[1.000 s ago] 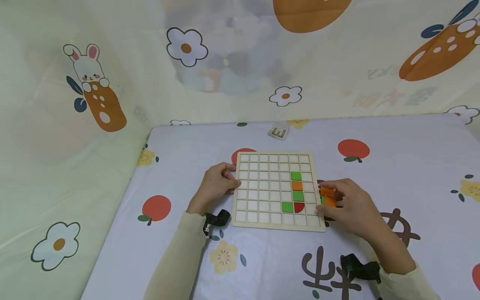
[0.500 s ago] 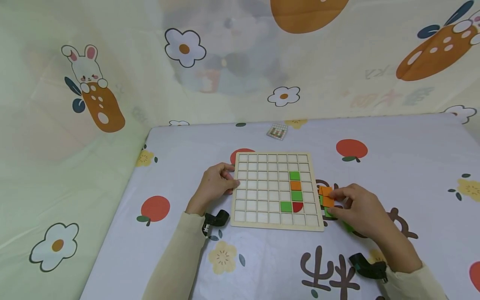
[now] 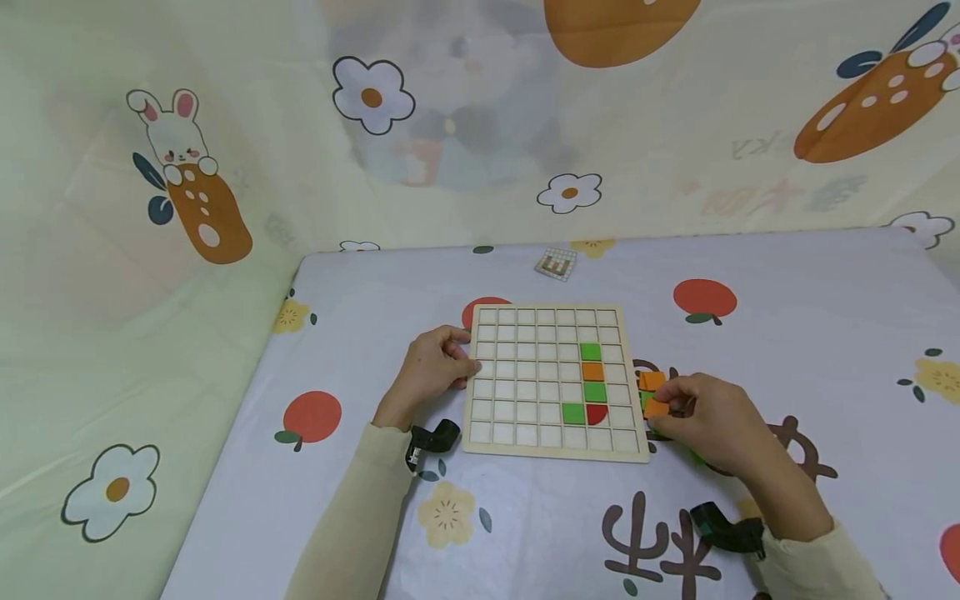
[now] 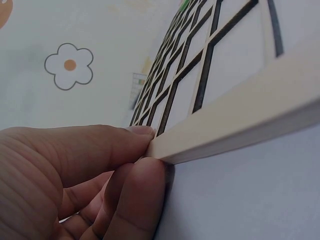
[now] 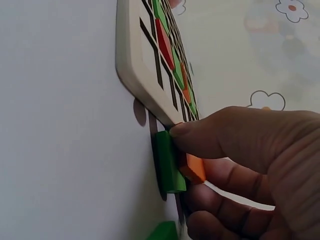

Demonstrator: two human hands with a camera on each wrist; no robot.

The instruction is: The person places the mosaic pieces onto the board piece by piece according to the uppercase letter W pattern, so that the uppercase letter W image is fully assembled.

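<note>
A wooden grid board [image 3: 525, 377] lies flat on the table, with green, orange and red pieces set in several of its squares. At its left edge, my left hand [image 3: 433, 367] grips the rim; the left wrist view shows thumb and fingers [image 4: 142, 185] at the board's frame. Just off the right edge, my right hand [image 3: 712, 417] pinches an orange square tile [image 3: 656, 408] between thumb and fingers. Another orange tile [image 3: 651, 381] sits beside it. A green tile [image 5: 169, 162] lies close under the thumb in the right wrist view. The hand partly hides this small pile.
A small card with a grid pattern [image 3: 557, 263] lies behind the board. Another green piece [image 5: 164, 231] shows near the right hand. A printed cloth [image 3: 540, 517] covers the table, and a patterned curtain [image 3: 465, 125] hangs along the back and left.
My right hand has drawn back slightly to the right from the board's edge, uncovering more of the tile pile. The orange tile at its fingertips shifted slightly. The left hand and board stay put.
</note>
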